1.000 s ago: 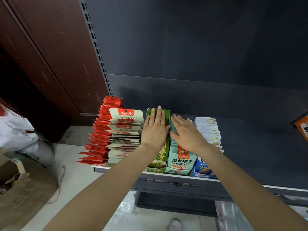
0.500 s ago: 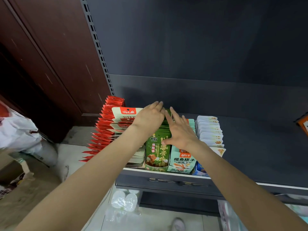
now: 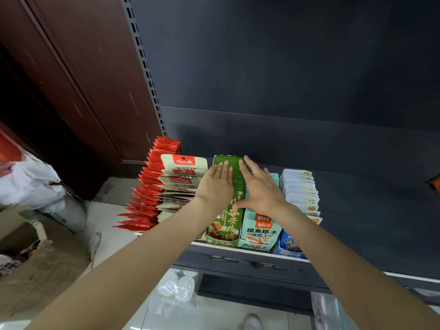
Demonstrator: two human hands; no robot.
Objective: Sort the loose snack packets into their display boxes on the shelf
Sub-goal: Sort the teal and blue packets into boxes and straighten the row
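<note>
Several rows of snack packets stand at the front left of the dark shelf (image 3: 369, 210). A green display box (image 3: 225, 231) holds green packets (image 3: 234, 172). My left hand (image 3: 217, 184) lies flat on the left side of the green row, fingers together. My right hand (image 3: 259, 189) lies flat on its right side, thumb resting on the green box's top, partly covering the teal box (image 3: 260, 232). Neither hand grips a packet. Left of the green row stand cream packets (image 3: 183, 167) and red packets (image 3: 152, 186); right of the teal box are white packets (image 3: 301, 189).
A blue box (image 3: 289, 246) fronts the white row. An orange packet (image 3: 434, 182) shows at the right edge. A brown wooden panel (image 3: 71, 91) rises to the left. A white bag (image 3: 28, 184) and cardboard (image 3: 35, 265) lie on the floor; clear plastic (image 3: 176, 289) sits below the shelf.
Both hands slid back along the green row and flattened on top of it, the right hand spreading over the teal row. The view shifted slightly.
</note>
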